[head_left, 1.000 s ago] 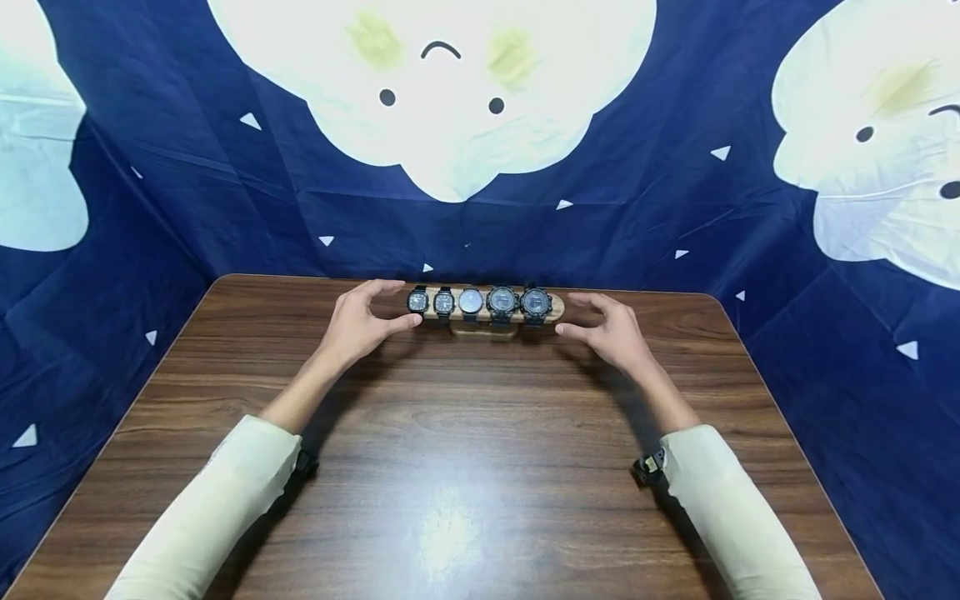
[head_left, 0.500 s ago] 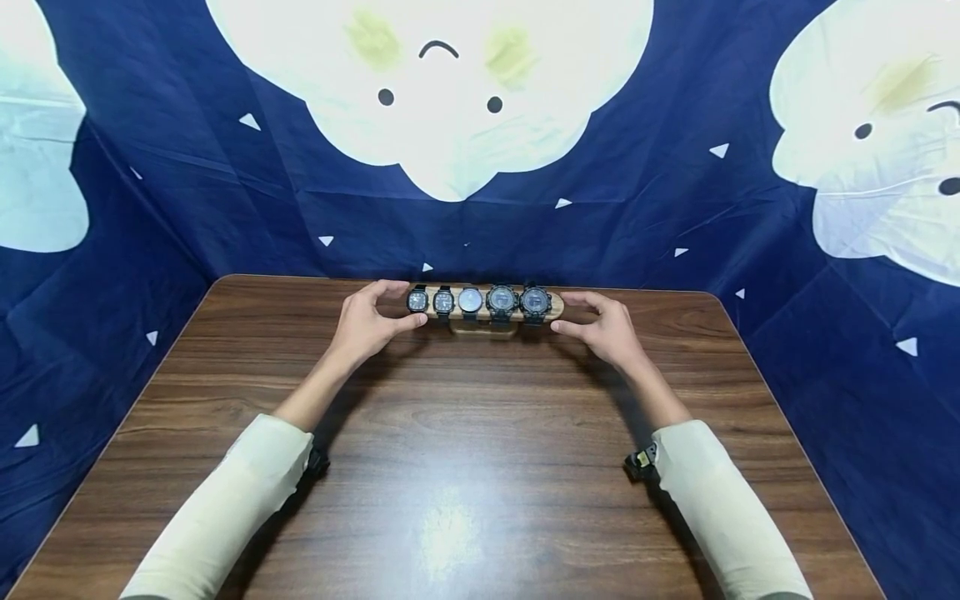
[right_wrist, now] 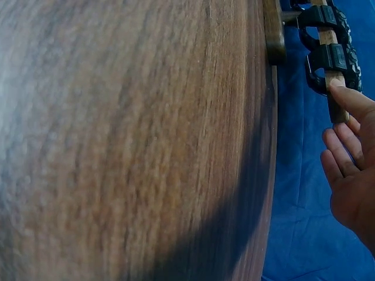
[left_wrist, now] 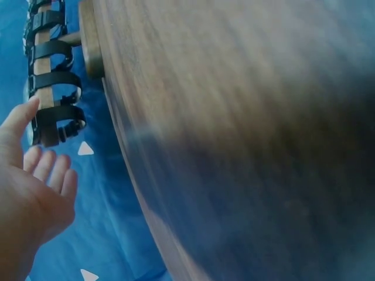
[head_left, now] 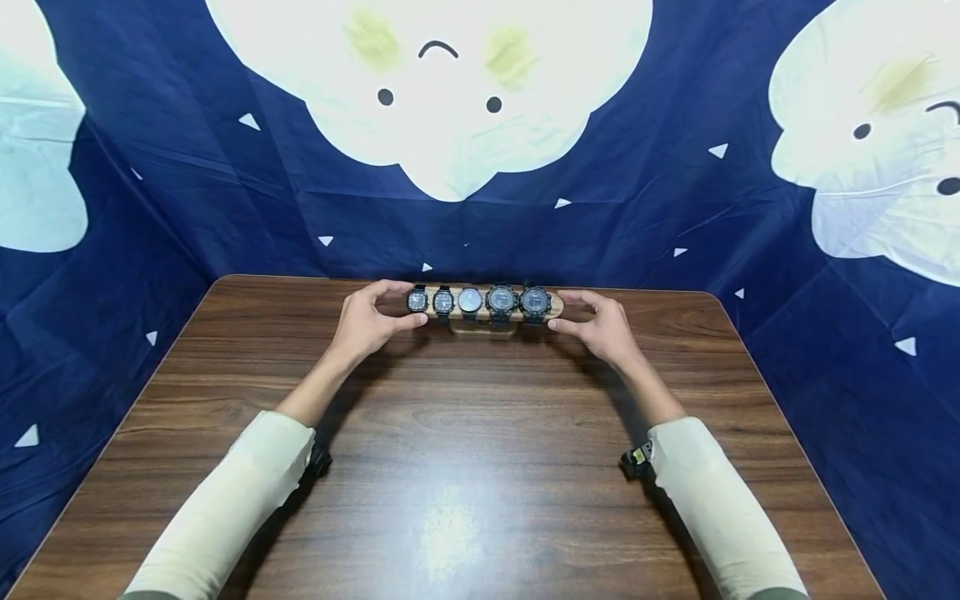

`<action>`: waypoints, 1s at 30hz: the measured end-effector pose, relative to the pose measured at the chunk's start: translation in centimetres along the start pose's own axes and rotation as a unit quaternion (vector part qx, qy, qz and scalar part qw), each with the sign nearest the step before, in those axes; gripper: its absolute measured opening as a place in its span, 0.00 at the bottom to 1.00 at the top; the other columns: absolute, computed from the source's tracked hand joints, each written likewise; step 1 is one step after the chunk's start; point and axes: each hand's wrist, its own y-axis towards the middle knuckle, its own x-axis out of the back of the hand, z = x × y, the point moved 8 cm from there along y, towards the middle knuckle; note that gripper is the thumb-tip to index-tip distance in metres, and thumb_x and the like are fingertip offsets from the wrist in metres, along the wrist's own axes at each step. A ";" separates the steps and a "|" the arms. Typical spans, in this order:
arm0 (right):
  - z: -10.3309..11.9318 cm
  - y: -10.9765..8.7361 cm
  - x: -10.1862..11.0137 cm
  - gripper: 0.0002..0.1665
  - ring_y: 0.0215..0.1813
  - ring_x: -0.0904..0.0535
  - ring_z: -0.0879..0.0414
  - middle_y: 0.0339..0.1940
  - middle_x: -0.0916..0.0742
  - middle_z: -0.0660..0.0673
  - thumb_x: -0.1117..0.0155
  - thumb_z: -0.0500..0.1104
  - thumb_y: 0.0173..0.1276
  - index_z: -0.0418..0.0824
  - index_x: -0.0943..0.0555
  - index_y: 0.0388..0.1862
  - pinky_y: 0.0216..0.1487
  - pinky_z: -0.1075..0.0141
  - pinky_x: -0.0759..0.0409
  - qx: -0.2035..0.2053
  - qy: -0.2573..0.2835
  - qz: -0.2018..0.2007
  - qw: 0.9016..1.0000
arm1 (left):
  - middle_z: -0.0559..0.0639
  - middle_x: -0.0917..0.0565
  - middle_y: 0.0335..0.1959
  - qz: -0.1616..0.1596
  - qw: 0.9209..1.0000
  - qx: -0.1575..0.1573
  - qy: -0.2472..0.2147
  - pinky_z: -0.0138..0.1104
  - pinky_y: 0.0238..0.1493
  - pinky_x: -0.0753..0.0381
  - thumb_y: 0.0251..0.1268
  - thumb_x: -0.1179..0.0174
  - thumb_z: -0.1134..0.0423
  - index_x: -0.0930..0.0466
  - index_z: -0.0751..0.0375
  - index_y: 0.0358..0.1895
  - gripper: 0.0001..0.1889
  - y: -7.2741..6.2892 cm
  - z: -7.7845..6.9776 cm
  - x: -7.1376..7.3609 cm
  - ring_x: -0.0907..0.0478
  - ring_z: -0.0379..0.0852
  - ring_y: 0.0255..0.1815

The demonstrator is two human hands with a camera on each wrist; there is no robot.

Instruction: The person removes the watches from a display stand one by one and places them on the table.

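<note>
A wooden watch stand point(head_left: 483, 331) is at the far edge of the table, with several black-strapped watches lined up along its bar. My left hand point(head_left: 366, 321) holds the bar's left end, thumb on the near side by the leftmost watch point(head_left: 417, 301). At the other end, my right hand point(head_left: 606, 329) pinches the bare rounded tip beside the rightmost watch point(head_left: 535, 302). Both wrist views show the bar raised on a post above its base; the thumbs touch the bar ends point(left_wrist: 49, 136) point(right_wrist: 338, 111). The index fingers are partly hidden behind it.
The brown wood-grain table point(head_left: 465, 433) stretches between my forearms. Close behind its far edge hangs a dark blue cloth point(head_left: 637, 225) with white clouds and small triangles, which also runs along both sides. Small black devices point(head_left: 637, 461) sit at both sleeve cuffs.
Both hands have moved inward, from beside the bar's ends to contact with them. The watch stand has stayed in nearly the same place.
</note>
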 end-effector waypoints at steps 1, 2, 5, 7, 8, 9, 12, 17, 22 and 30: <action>0.0 0.0 0.0 0.34 0.70 0.11 0.36 0.66 0.07 0.36 0.10 0.43 0.63 0.38 0.10 0.67 0.73 0.41 0.14 0.000 0.000 0.000 1.000 | 0.60 0.06 0.62 0.000 1.000 -0.002 -0.001 0.58 0.73 0.19 0.55 0.10 0.54 0.09 0.55 0.66 0.33 0.0 -0.1 0.0 0.13 0.61 0.69; -0.1 0.1 -0.1 0.34 0.70 0.11 0.36 0.67 0.07 0.36 0.10 0.43 0.63 0.38 0.10 0.68 0.73 0.41 0.14 -0.001 0.000 0.001 1.000 | 0.60 0.06 0.61 -0.002 1.000 -0.004 -0.002 0.57 0.71 0.18 0.55 0.10 0.54 0.09 0.55 0.65 0.33 0.0 -0.1 0.0 0.12 0.61 0.68; -0.2 0.2 -0.2 0.34 0.70 0.11 0.35 0.66 0.07 0.36 0.10 0.43 0.63 0.39 0.10 0.68 0.73 0.40 0.15 -0.002 0.000 0.000 1.000 | 0.61 0.06 0.59 -0.009 1.000 -0.012 -0.001 0.57 0.68 0.17 0.55 0.11 0.55 0.09 0.56 0.64 0.32 0.0 -0.4 0.0 0.11 0.62 0.65; -0.3 0.2 -0.2 0.34 0.70 0.11 0.34 0.66 0.07 0.36 0.10 0.43 0.64 0.39 0.11 0.68 0.74 0.39 0.16 -0.002 -0.002 0.000 1.000 | 0.61 0.05 0.59 -0.015 1.000 -0.016 -0.001 0.57 0.68 0.18 0.55 0.10 0.56 0.08 0.58 0.63 0.31 0.0 -0.5 0.1 0.10 0.63 0.64; -0.3 0.2 -0.2 0.34 0.70 0.11 0.34 0.66 0.07 0.36 0.10 0.43 0.64 0.38 0.11 0.68 0.74 0.39 0.16 -0.003 -0.002 0.000 1.000 | 0.61 0.05 0.58 -0.017 1.000 -0.017 -0.001 0.57 0.68 0.18 0.55 0.10 0.56 0.08 0.58 0.63 0.31 -0.1 -0.6 0.1 0.10 0.63 0.64; -0.3 0.2 -0.2 0.34 0.70 0.11 0.34 0.66 0.07 0.35 0.10 0.43 0.64 0.38 0.11 0.68 0.74 0.39 0.16 -0.003 -0.001 0.000 1.000 | 0.61 0.05 0.58 -0.019 1.000 -0.017 0.000 0.57 0.69 0.18 0.55 0.10 0.56 0.08 0.58 0.63 0.31 -0.1 -0.7 0.1 0.10 0.64 0.64; -0.3 0.2 -0.3 0.34 0.70 0.11 0.34 0.67 0.08 0.34 0.10 0.41 0.64 0.37 0.11 0.69 0.74 0.39 0.15 -0.004 0.008 0.002 1.000 | 0.61 0.05 0.59 -0.019 1.000 -0.019 0.007 0.57 0.69 0.18 0.54 0.10 0.57 0.08 0.58 0.63 0.31 -0.1 -0.8 0.1 0.10 0.64 0.63; -0.3 0.2 -0.3 0.34 0.70 0.11 0.34 0.66 0.08 0.33 0.11 0.40 0.64 0.37 0.11 0.69 0.74 0.40 0.15 -0.009 0.023 0.003 1.000 | 0.61 0.06 0.60 -0.018 0.999 -0.027 0.019 0.57 0.69 0.17 0.53 0.10 0.59 0.08 0.60 0.63 0.31 0.0 -1.0 0.1 0.10 0.65 0.63; -0.3 0.3 -0.3 0.35 0.69 0.10 0.35 0.65 0.07 0.33 0.11 0.40 0.64 0.37 0.11 0.69 0.74 0.41 0.15 -0.010 0.021 0.000 1.000 | 0.61 0.05 0.59 -0.026 0.999 -0.038 0.022 0.57 0.69 0.16 0.53 0.10 0.60 0.08 0.61 0.61 0.30 0.1 -1.1 0.2 0.09 0.64 0.61; -0.4 0.3 -0.4 0.35 0.69 0.10 0.36 0.67 0.08 0.35 0.10 0.40 0.64 0.37 0.12 0.69 0.73 0.41 0.14 -0.011 0.019 0.002 1.000 | 0.63 0.05 0.56 -0.029 0.999 -0.039 0.021 0.56 0.66 0.15 0.54 0.11 0.61 0.07 0.61 0.60 0.29 0.0 -1.0 0.4 0.08 0.64 0.59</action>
